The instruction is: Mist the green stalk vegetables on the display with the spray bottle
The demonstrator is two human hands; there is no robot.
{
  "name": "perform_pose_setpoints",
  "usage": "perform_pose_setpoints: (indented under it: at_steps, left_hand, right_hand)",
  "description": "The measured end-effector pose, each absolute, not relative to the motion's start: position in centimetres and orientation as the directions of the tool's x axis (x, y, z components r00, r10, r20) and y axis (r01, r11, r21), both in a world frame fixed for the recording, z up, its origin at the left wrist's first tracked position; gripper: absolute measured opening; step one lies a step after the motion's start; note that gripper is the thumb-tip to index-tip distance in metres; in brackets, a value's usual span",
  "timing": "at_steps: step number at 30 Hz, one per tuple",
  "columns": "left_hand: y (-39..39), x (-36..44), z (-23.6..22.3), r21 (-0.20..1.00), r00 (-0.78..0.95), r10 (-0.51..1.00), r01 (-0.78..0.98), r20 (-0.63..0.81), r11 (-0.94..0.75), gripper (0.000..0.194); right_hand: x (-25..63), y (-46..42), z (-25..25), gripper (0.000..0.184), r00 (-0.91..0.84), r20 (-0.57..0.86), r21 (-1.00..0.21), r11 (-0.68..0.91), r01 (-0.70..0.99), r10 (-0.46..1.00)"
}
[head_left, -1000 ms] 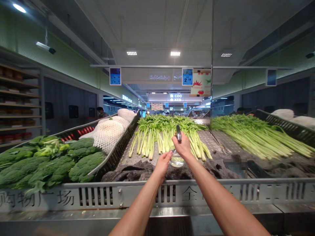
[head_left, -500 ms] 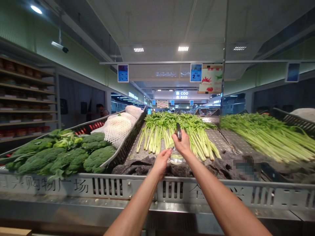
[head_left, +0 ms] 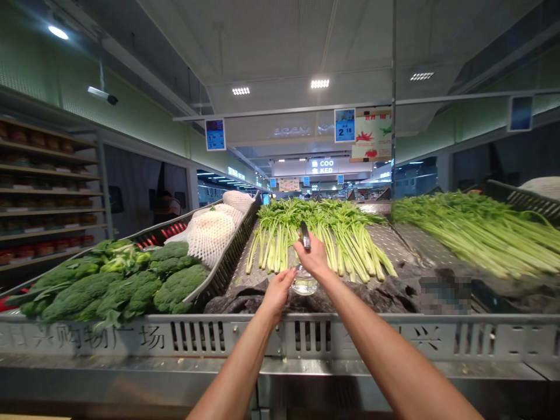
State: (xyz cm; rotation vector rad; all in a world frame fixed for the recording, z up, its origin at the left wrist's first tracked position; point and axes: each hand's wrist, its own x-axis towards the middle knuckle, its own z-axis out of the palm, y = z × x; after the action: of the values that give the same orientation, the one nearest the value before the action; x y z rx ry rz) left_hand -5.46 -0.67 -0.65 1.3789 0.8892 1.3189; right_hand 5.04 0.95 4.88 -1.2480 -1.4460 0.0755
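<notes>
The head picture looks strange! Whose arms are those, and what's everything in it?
There's no robot here. A person wears a camera on their head, looking forward and down, so you see their own arms. Their right hand holds a clear bottle with a dark top; their left hand is at its side. Behind are leafy stalks, like celery, on a metal shelf. Dark cloth lies in front. Broccoli sits to the left, beside white netting.
</notes>
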Motion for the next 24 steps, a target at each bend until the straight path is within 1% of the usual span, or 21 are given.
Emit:
perform_pose_setpoints:
  at_steps: [5, 15, 20, 24]
  left_hand:
    - [-1.1, -6.7, 0.0, 0.976, 0.122, 0.971, -0.098, 0.205, -0.194, 0.047]
    - [-1.2, -7.3, 0.9, 0.970, 0.109, 0.966, -0.099, 0.234, -0.224, 0.050]
    - [-1.1, -6.9, 0.6, 0.976, 0.103, 0.972, -0.074, 0.211, -0.204, 0.052]
    - [-1.1, -6.2, 0.4, 0.981, 0.090, 0.977, -0.044, 0.194, -0.191, 0.050]
  right_hand:
    - [4.2, 0.7, 5.3, 0.014, 0.183, 0.706, -0.637, 0.500, 0.587, 0.684]
    - [3.6, 1.5, 5.7, 0.013, 0.159, 0.728, -0.627, 0.554, 0.547, 0.667]
    - [4.2, 1.5, 5.4, 0.015, 0.160, 0.714, -0.632, 0.530, 0.566, 0.681]
    - [4.8, 1.3, 5.0, 0.015, 0.209, 0.669, -0.686, 0.484, 0.543, 0.713]
